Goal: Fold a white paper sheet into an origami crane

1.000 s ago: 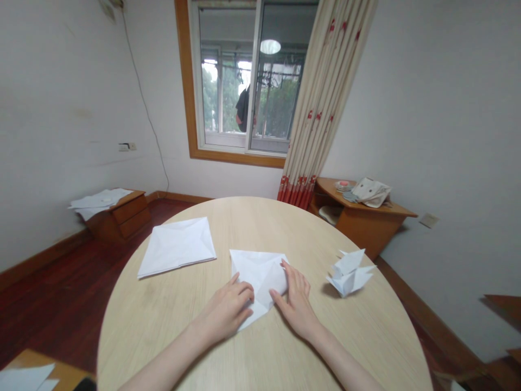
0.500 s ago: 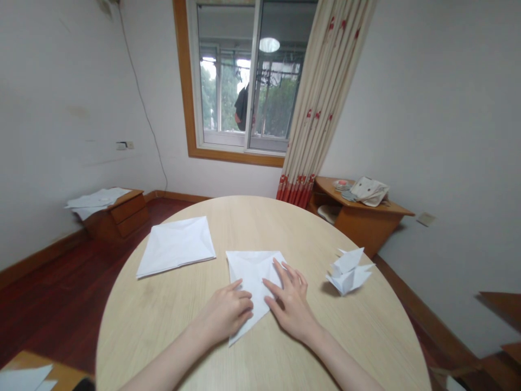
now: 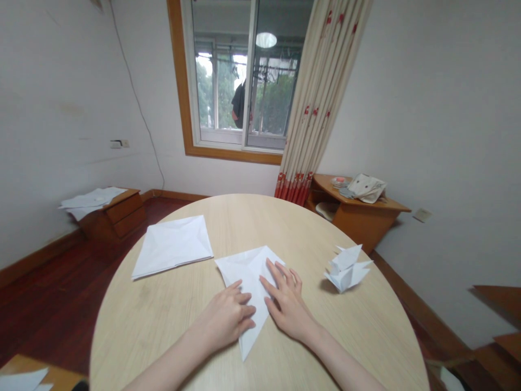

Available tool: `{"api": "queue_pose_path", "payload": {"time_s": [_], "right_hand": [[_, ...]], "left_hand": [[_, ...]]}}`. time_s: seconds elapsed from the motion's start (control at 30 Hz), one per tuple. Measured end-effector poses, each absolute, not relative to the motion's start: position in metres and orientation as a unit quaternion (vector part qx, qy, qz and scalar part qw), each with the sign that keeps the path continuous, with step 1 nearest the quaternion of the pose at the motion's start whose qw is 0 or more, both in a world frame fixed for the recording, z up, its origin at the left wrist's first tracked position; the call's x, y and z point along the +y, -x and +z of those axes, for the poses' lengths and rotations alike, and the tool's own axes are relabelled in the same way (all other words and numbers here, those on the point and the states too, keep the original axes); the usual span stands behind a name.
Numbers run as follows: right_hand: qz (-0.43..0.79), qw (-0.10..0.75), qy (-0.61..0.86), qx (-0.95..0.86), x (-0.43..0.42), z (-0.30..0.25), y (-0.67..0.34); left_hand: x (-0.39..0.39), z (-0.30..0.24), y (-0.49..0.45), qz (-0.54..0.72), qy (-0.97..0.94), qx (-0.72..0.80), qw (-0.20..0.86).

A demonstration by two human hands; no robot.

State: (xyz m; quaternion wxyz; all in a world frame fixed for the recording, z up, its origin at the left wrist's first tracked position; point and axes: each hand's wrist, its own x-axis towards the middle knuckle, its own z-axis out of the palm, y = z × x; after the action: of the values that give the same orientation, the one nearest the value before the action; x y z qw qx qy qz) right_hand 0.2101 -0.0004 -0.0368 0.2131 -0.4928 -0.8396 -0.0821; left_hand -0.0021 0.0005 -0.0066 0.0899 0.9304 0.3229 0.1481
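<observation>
Since half a second ago the folded sheet (image 3: pixel 246 269) has swung round under the hands. Its upper edge, which ran level, now rises to a peak on the far side, and its long point reaches toward the near rim of the round wooden surface (image 3: pixel 163 326). Both hands have stayed on it.

The left hand (image 3: pixel 228 320) lies on the sheet's near left part, fingers loosely curled and pointing right, pressing down. Its grip closes round nothing. The right hand (image 3: pixel 287 304) lies flat with the fingers spread, fingertips on the sheet's right edge and palm on the bare wood. Its grip is wide and holds nothing. The two hands sit just beside each other, with the sheet between and beneath them near the middle of the surface.

A stack of sheets (image 3: pixel 173 245) lies near the left hand's far side, apart from the folded sheet. A finished paper figure (image 3: pixel 345 269) stands to the right of the right hand, clear of it.

Beyond the surface, a corner cabinet (image 3: pixel 366 222) carries a cloth bag (image 3: pixel 368 187) and a small dish (image 3: pixel 337 182) with something reddish in it. What that is cannot be told. Its open shelf holds a pale rounded item (image 3: pixel 323 209), perhaps a bowl. By the left wall, a low cabinet (image 3: pixel 122 214) bears loose sheets (image 3: pixel 91 198) on top, with its drawers shut.
</observation>
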Motion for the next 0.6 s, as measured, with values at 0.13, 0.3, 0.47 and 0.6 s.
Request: {"api": "queue_pose_path", "payload": {"time_s": [0.13,0.3,0.47,0.6], "right_hand": [[-0.081,0.205,0.492,-0.842,0.0002,-0.0374,-0.2105],[-0.081,0.203,0.491,-0.843,0.0009,-0.0383,-0.2113],[-0.076,0.199,0.491,-0.845,0.0015,-0.0384,-0.2116],[-0.074,0.194,0.493,-0.845,0.0016,-0.0382,-0.2114]], "left_hand": [[0.0005,-0.0087,0.0018,0.141,-0.932,0.326,0.078],[0.0016,-0.0133,0.0015,0.145,-0.934,0.32,0.07],[0.0017,-0.0145,0.0012,0.141,-0.935,0.321,0.061],[0.0007,-0.0112,0.0003,0.135,-0.936,0.319,0.053]]}}
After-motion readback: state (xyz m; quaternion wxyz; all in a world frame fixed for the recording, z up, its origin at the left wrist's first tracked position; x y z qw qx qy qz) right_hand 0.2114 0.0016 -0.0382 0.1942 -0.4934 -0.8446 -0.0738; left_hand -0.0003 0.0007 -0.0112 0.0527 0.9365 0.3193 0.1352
